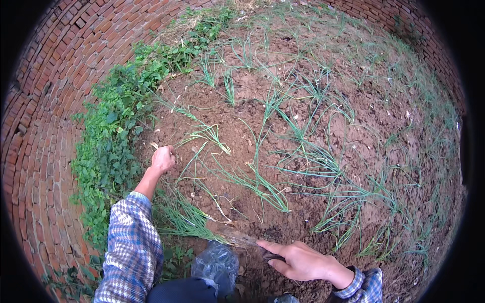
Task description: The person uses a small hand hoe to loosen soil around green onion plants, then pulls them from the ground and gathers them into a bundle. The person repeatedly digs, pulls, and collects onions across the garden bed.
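My left hand [163,159] is curled closed above the soil at the left, beside the leaf tips of uprooted green onions [212,132]. Whether a thin leaf is between its fingers I cannot tell. In my right hand [303,261] is a small digging tool [248,239] with a dark handle and a flat, soil-coated blade, and my index finger is stretched along it. The blade points left, at the root end of a bundle of green onions [185,219] lying on the ground. More loose green onions [261,185] lie between my hands.
Standing green onions [322,163] grow across the brown soil [242,121] ahead and right. Leafy creeping plants [113,113] run along a brick wall [45,125] at the left. Another brick wall [394,15] bounds the far right. Clear plastic covers my foot [216,261] below.
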The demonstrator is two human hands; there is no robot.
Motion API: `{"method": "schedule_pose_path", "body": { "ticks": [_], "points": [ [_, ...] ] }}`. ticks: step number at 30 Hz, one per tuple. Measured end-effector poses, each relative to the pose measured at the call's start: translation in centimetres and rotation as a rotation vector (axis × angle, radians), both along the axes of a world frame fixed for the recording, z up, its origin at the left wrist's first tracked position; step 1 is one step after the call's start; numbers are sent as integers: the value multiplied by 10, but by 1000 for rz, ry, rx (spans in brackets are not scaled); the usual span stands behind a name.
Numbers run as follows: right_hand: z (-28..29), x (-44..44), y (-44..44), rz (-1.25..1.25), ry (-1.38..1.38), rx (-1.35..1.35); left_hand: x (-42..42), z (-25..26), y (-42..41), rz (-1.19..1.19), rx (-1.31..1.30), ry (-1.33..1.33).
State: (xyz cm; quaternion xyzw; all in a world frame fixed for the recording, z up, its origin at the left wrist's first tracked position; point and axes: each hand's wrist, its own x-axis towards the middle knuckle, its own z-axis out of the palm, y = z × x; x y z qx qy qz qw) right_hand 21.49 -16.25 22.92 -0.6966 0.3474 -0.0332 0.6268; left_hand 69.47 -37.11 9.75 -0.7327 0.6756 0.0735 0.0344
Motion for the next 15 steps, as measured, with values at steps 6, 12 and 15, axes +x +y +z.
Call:
{"method": "schedule_pose_path", "body": {
  "ticks": [6, 12, 15],
  "points": [
    [1, -11, 9, -32, -1, -37, -99, -5, 36, -332, 160, 216],
    [12, -18, 11, -32, 88, 28, -146, -24, 6, -774, -145, -63],
    [10, -19, 13, -28, 89, 10, -160, -40, -7, -899, -249, -262]
  ]
}}
